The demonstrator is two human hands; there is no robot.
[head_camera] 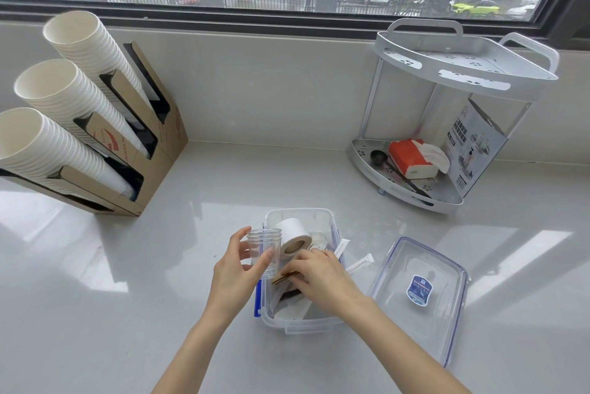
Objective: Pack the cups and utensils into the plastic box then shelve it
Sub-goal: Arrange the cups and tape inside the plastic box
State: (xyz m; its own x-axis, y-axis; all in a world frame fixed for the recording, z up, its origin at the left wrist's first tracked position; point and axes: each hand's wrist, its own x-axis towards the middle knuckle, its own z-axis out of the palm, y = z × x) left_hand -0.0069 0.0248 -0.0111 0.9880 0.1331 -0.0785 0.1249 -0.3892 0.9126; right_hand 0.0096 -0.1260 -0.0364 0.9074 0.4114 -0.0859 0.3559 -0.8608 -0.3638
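A clear plastic box [298,323] stands open on the counter in front of me. Inside it lie a white paper cup [295,234] on its side, wrapped utensils and dark packets. My left hand [234,275] holds a clear plastic cup [265,248] upright over the box's left rim. Over the middle of the box, my right hand [322,278] has its fingers pinched on flat wooden sticks [282,278]. White wrapped utensils [357,262] stick out past the box's right wall. The box's clear lid [421,294] with a blue label lies to the right.
A two-tier white corner shelf [463,74] stands at the back right; its lower tier holds a red tissue pack [412,159], a black scoop and a printed carton. A cardboard holder with three stacks of paper cups [64,96] fills the left. A window runs behind.
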